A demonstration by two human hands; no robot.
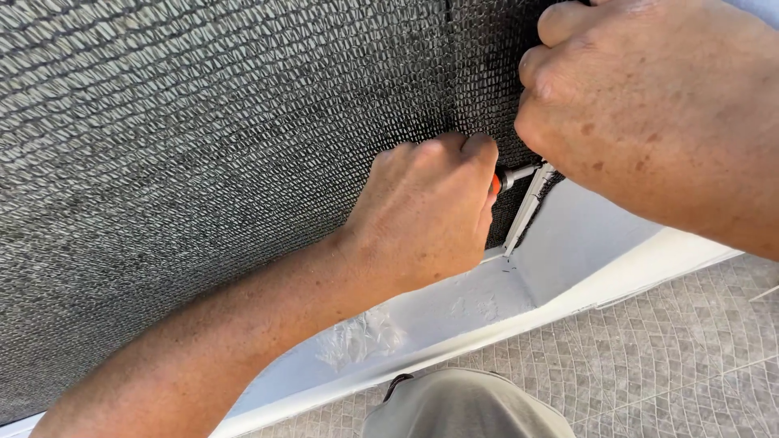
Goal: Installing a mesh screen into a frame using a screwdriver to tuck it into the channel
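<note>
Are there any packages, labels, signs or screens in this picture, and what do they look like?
None in view: only dark woven mesh, a white ledge and a tiled floor. The left hand grips an orange-handled tool; the right hand pinches the mesh edge by a pale cable tie.

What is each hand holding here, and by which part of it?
The left hand grips a tool by its orange handle. The right hand pinches the dark mesh at its lower edge, beside a pale strip.
</note>
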